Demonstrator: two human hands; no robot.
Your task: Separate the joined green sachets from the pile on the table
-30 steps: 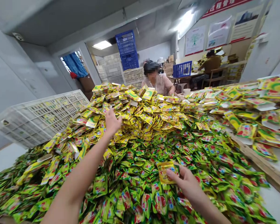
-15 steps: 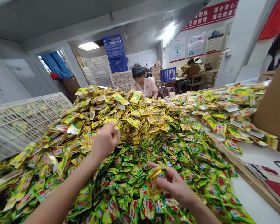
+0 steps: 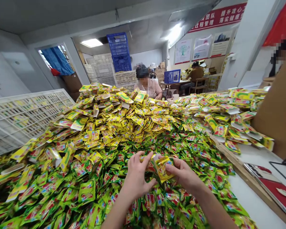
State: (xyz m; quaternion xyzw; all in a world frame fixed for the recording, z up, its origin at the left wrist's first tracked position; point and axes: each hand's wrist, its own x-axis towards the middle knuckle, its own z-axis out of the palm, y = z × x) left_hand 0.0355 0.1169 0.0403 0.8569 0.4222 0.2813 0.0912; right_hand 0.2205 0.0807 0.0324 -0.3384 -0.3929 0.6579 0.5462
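Note:
My right hand (image 3: 184, 173) pinches a shiny yellow packet (image 3: 164, 168) between thumb and fingers, just above the heap. Close to its left side is my left hand (image 3: 137, 173), thumb and index finger spread apart. The left fingertips reach the packet's upper left edge, where a small pale piece shows; whether they touch it I cannot tell. Green packets (image 3: 95, 190) with red pictures lie in a thick layer below both hands. Behind them rises a mound of yellow packets (image 3: 133, 122), with small yellow cartons (image 3: 79, 123) on its left and top.
A white plastic crate (image 3: 30, 116) leans at the left. More cartons (image 3: 220, 130) lie beyond a wooden edge strip (image 3: 228, 152) at the right, near a brown cardboard panel (image 3: 276, 111) and a red booklet (image 3: 274, 184). Across the mound sits a person (image 3: 147, 86).
My left hand has come back from the yellow mound, moving right and down to beside the packet, and its fingers have spread. My right hand, still holding the packet, has shifted slightly right and up.

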